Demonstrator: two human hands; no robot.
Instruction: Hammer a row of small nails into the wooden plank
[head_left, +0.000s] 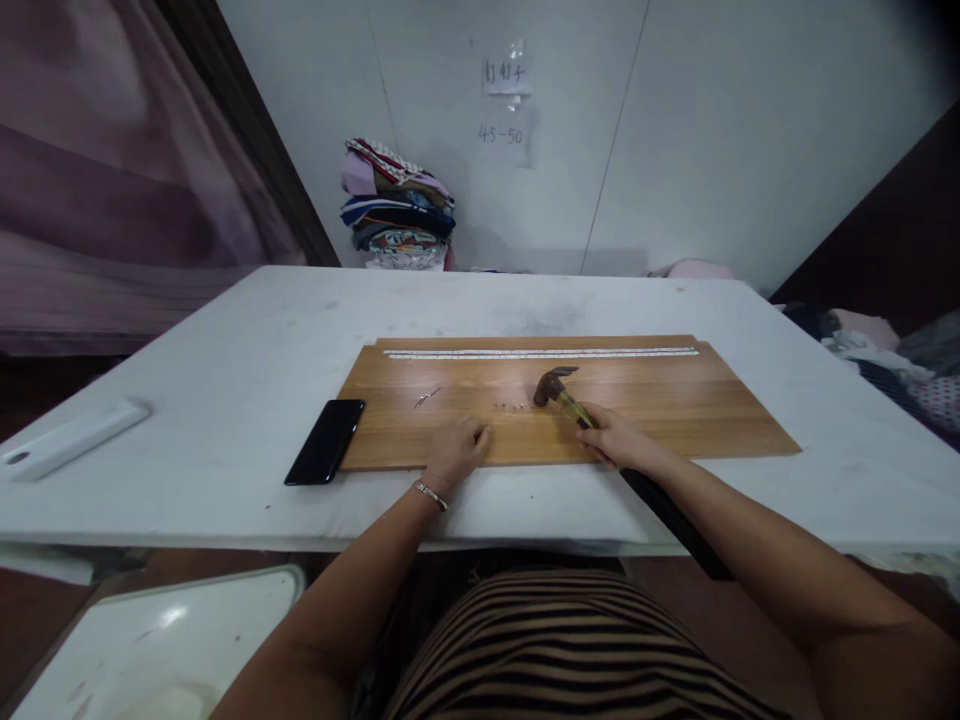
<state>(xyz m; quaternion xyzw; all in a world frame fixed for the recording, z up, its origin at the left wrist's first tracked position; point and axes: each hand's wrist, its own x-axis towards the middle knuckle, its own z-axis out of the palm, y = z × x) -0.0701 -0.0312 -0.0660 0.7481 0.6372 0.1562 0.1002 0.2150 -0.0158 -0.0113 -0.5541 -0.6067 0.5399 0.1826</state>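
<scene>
My right hand (611,436) is wrapped round the handle of a claw hammer (568,402), its metal head low over the wooden board (660,410). Just left of the hammer head, a short row of nails (514,407) stands in the board. My left hand (456,447) rests curled at the board's near edge, below and left of that row; whether anything is inside its fingers is hidden. A few loose nails (426,397) lie on the board's left part. Two white measuring strips (540,353) run along its far edge.
A black phone (325,442) overlaps the board's left end. On the white table (247,350), a long white object (75,440) lies at far left. Folded clothes (397,205) are stacked by the wall behind. A pale stool (187,630) stands below, at left.
</scene>
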